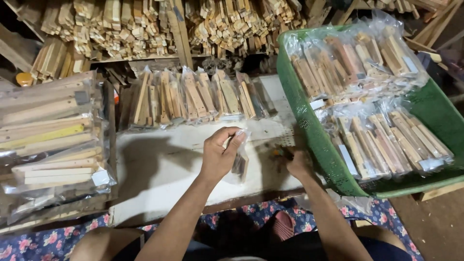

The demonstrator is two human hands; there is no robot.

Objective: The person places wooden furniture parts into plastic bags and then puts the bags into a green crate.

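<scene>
Head view: left hand (220, 157) pinches a clear bag (240, 159) of wooden pieces, just left of the green basket (314, 140). Right hand (296, 163) blurred at basket's wall; grip unclear. Best kept upright over the white worktop (164, 169), mouth pinched firmly.

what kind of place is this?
Likely a small woodcraft workshop's packing spot: stacks of cut wood pieces fill the back shelves, bagged wooden parts fill a green basket, and the left hand holds a clear bag over a white bench.
</scene>
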